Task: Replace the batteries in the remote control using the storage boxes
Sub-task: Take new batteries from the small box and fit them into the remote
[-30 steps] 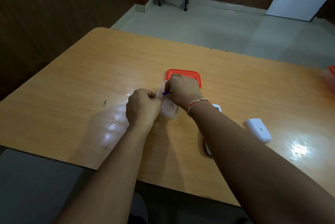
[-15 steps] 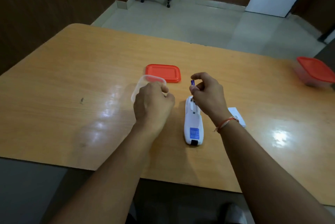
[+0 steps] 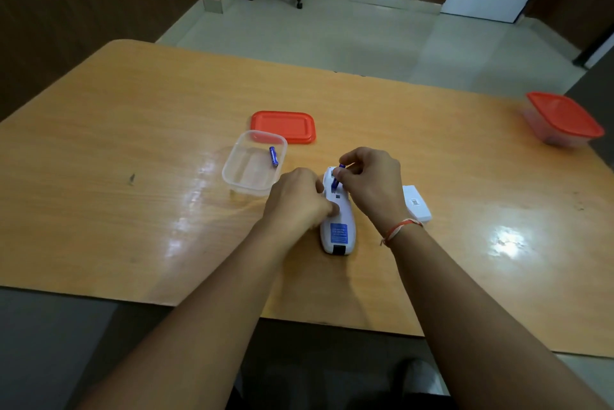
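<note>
The right hand [image 3: 372, 183] has its fingers [image 3: 349, 172] curled, pinching a small blue battery [image 3: 336, 179] that tilts down into the top end of the white remote control [image 3: 339, 223]. The left hand [image 3: 295, 200] rests against the remote's left side, fingers bent around its edge, thumb tip on the white back. The remote lies face down on the wooden bench [image 3: 133, 210], blue label toward the person. Just right of it, partly hidden by the right wrist, lies a white battery cover [image 3: 417, 203]. To the left sits an open clear storage box [image 3: 252, 164] with a second blue battery [image 3: 273, 156] inside. Its orange lid [image 3: 284, 126] lies flat just beyond it. Far right, near the bench edge, stands another box with an orange lid [image 3: 561, 119], closed.
</note>
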